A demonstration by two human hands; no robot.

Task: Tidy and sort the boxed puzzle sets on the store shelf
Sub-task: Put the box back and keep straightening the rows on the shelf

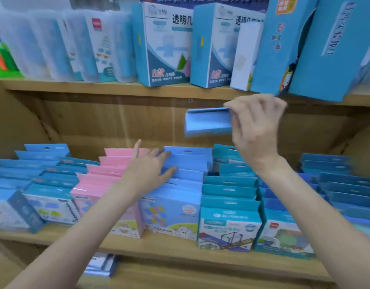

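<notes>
Now your right hand [257, 126] grips a blue box [208, 123] above the shelf [159, 250]. Your left hand [148, 170] rests with straight fingers on the light-blue boxes [180, 178] near its front edge.

Two bare forearms reach in from the lower edge toward the wooden shelf [159, 250], each ending in a bare hand. No sleeve shows on either arm up to the frame's edge. The left hand [147, 171], nearer the shelf's front board, wears no glove. The right hand [257, 126], higher above that board, looks equally unadorned, though motion blur softens its fingers, so a thin ring could escape notice.
</notes>
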